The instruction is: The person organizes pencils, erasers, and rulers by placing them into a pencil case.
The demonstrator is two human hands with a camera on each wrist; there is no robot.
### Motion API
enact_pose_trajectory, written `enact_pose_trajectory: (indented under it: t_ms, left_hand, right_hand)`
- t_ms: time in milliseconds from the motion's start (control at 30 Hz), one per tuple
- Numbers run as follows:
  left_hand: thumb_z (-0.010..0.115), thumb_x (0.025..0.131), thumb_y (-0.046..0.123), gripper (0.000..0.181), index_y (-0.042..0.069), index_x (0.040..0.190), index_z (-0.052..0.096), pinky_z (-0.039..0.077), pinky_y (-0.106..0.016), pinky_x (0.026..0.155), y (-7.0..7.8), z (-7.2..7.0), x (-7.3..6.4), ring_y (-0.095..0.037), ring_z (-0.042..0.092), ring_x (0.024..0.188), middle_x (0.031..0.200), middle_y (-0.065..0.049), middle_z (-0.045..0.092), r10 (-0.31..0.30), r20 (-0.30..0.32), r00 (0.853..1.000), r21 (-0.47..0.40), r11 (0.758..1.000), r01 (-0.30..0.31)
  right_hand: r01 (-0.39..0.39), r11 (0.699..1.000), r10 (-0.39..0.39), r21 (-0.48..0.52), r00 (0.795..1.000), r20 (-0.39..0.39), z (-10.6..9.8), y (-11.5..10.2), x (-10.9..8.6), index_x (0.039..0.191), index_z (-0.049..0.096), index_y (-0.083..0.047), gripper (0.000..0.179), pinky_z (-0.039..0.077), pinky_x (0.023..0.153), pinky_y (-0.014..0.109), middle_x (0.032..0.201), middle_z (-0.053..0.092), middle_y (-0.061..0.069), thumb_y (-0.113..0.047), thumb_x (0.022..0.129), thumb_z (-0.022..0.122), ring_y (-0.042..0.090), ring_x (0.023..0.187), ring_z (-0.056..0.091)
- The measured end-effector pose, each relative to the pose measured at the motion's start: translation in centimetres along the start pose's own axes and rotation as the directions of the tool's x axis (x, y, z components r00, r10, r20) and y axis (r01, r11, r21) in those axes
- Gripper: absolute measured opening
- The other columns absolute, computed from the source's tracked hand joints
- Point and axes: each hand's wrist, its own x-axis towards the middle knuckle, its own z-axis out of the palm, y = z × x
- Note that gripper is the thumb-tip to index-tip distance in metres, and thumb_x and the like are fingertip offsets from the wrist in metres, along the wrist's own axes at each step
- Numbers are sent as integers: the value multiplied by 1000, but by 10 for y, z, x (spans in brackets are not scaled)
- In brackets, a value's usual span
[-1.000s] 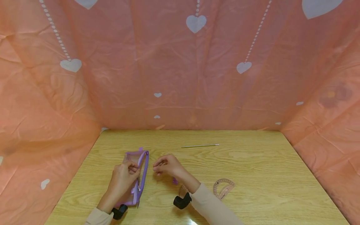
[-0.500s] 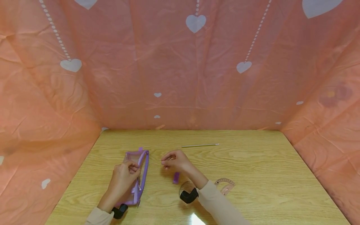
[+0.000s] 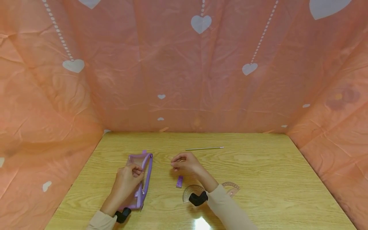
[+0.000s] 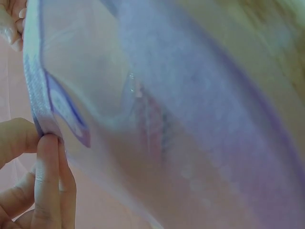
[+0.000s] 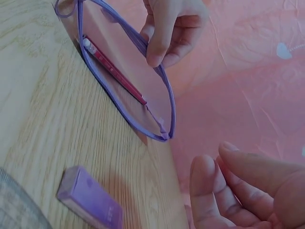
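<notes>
Purple rim (image 3: pixel 148 179) in left hand (image 3: pixel 126 179), pinches the pouch (image 5: pixel 136 67) wide, holds nothing visible in a loosely curled right hand (image 3: pixel 187 163) right of it, apparently mid-filling, and perhaps next calls for gripping the eraser (image 3: pixel 179 181) right of the pouch.

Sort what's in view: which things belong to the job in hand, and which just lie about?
Apparently part of the job: purple pouch, its edge pinched by the left hand; red pen or pencil inside it.

Seemingly lying about: purple block; yellowish pencil; protractor nearer the pouch; protractor farther right.
</notes>
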Motion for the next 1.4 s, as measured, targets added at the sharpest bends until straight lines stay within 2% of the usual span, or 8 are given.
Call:
enact_pose_trajectory:
  t_ms: [167, 233, 500, 667, 767, 967, 1133, 1400]
  left_hand:
    - [75, 78, -4, 8, 0, 84, 71, 53, -22, 57, 0, 1, 0, -12, 65, 64, 73, -3, 67, 8, -4, 1000, -7, 1000, -8]
    - [75, 78, -4, 8, -1, 84, 71, 53, -22, 57, 0, 1, 0, -12, 65, 64, 73, -3, 67, 9, -3, 1000, -11, 1000, -9]
    - [74, 78, -4, 7, 0, 83, 71, 53, -22, 57, 0, -1, -1, -12, 65, 63, 72, -3, 67, 6, -11, 1000, -9, 1000, -6]
    - [74, 78, -3, 7, 0, 83, 71, 53, -22, 57, 0, -2, -1, -12, 65, 64, 73, -3, 68, 1, -6, 1000, -7, 1000, -1]
    - [74, 78, -3, 7, 0, 83, 71, 53, -22, 57, 1, -3, -1, -12, 65, 64, 73, -2, 67, -7, 0, 1000, -7, 1000, 7]
    - [74, 79, -3, 7, 0, 84, 71, 53, -22, 57, 1, -3, -1, -12, 65, 64, 73, -2, 67, -18, 3, 1000, -2, 1000, 18]
    - [74, 78, -3, 7, 0, 83, 71, 53, -22, 57, 1, -4, -2, -12, 65, 64, 73, -2, 67, -19, -1, 1000, -2, 1000, 19]
    - [74, 79, -3, 7, -1, 85, 71, 53, -22, 57, 2, -6, -3, -12, 65, 65, 74, -3, 67, -13, -5, 1000, -2, 1000, 13]
  right_hand:
    - [1, 1000, -1, 4, 1000, -9, -9, 3, -3, 107, 62, 23, 26, 58, 76, 49, 90, 70, 20, 6, 90, 68, 35, 79, 71]
    - [-13, 1000, 13, 5, 1000, -19, -13, 3, -4, 107, 62, 22, 25, 58, 77, 50, 91, 70, 22, 5, 90, 68, 32, 78, 71]
    - [-26, 1000, 26, 6, 999, -38, -28, 6, -11, 110, 61, 22, 27, 56, 79, 54, 95, 69, 30, 4, 91, 68, 39, 83, 69]
    - [-37, 999, 38, 19, 998, -54, -38, 8, -15, 112, 59, 23, 29, 57, 79, 51, 99, 67, 35, 4, 91, 67, 30, 79, 70]
    - [-36, 999, 37, 16, 997, -70, -46, 10, -18, 111, 59, 24, 29, 58, 77, 47, 97, 68, 32, 5, 91, 67, 25, 77, 70]
    - [-36, 999, 37, 11, 995, -94, -60, 14, -24, 112, 58, 25, 30, 58, 79, 49, 97, 69, 29, 5, 91, 66, 24, 76, 70]
    - [-47, 999, 49, 28, 993, -103, -67, 16, -27, 114, 57, 25, 32, 59, 77, 42, 98, 69, 30, 5, 91, 66, 20, 74, 68]
    - [-44, 999, 45, 9, 992, -122, -76, 14, -31, 114, 57, 26, 32, 59, 77, 44, 97, 70, 27, 5, 91, 66, 22, 76, 70]
